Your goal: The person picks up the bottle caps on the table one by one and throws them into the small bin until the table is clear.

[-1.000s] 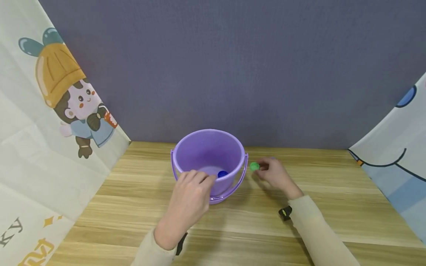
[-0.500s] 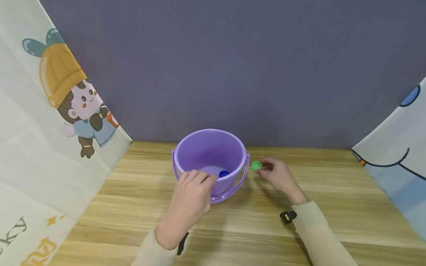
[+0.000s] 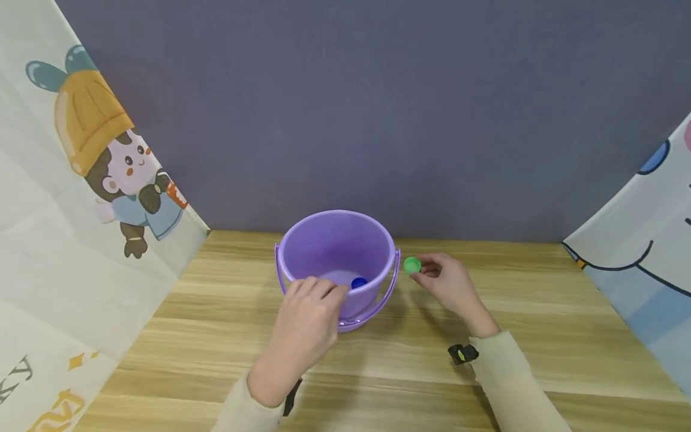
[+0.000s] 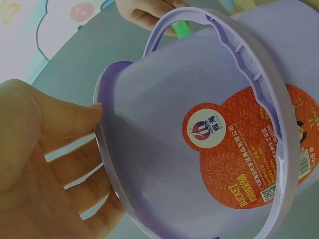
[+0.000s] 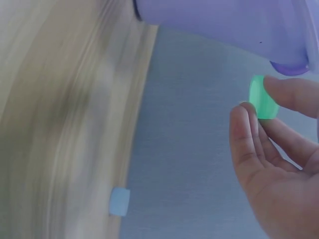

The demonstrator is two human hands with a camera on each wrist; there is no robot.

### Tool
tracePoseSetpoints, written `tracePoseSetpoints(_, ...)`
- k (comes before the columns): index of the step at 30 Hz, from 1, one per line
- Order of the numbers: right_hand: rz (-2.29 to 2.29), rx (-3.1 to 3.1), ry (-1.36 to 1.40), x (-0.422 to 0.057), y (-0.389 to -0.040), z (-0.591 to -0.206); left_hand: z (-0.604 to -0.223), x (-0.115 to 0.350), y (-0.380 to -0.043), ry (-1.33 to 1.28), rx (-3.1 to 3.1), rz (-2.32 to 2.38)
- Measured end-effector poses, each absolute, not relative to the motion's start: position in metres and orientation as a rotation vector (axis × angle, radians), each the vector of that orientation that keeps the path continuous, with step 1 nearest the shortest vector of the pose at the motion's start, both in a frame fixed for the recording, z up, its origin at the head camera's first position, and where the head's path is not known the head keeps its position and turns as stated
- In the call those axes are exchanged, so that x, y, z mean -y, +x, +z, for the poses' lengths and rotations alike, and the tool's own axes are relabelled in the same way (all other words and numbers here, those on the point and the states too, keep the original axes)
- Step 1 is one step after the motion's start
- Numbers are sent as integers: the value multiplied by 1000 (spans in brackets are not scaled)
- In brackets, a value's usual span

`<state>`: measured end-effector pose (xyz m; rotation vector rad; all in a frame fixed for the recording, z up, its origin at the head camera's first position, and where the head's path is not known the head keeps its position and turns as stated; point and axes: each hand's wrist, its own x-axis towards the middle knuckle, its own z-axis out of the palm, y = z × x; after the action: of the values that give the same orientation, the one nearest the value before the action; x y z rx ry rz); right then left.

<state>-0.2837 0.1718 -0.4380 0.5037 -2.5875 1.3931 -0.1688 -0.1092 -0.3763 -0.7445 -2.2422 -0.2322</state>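
Note:
A purple bucket (image 3: 345, 237) stands upright on the table, its handle hanging down at the front. My left hand (image 3: 308, 324) grips the bucket's near rim, thumb outside and fingers over the edge in the left wrist view. To the right of the bucket, my right hand (image 3: 450, 285) pinches a small green bottle cap (image 3: 412, 265) between thumb and fingers, its hollow side showing in the head view. The green cap (image 5: 261, 97) is held above the table, apart from the bucket. A dark blue cap (image 3: 358, 282) lies inside on the bucket's floor, partly hidden by the rim.
A light blue cap (image 5: 119, 201) sits on the wooden table (image 3: 529, 300) near its back edge, hidden in the head view. Behind rises a grey-blue panel (image 3: 356, 108). Printed cloths stand at the left (image 3: 43, 240) and right.
My right hand has risen slightly with the green cap, which now shows more of its hollow side. The left hand stays on the rim, and the bucket stands where it was.

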Motion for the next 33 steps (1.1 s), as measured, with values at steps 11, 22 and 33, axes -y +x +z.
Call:
tracePoseSetpoints(11, 1413, 2516, 529, -167, -278, -430, -377, 111, -169, -750, 2230, -234)
tracePoseSetpoints(22, 1440, 2478, 532, -163, -274, -421, -375, 113, -169, -745, 2232, -218)
tracePoseSetpoints(33, 1460, 2409, 559, -163, -268, -415, -374, 114, -169, -746, 2236, -211)
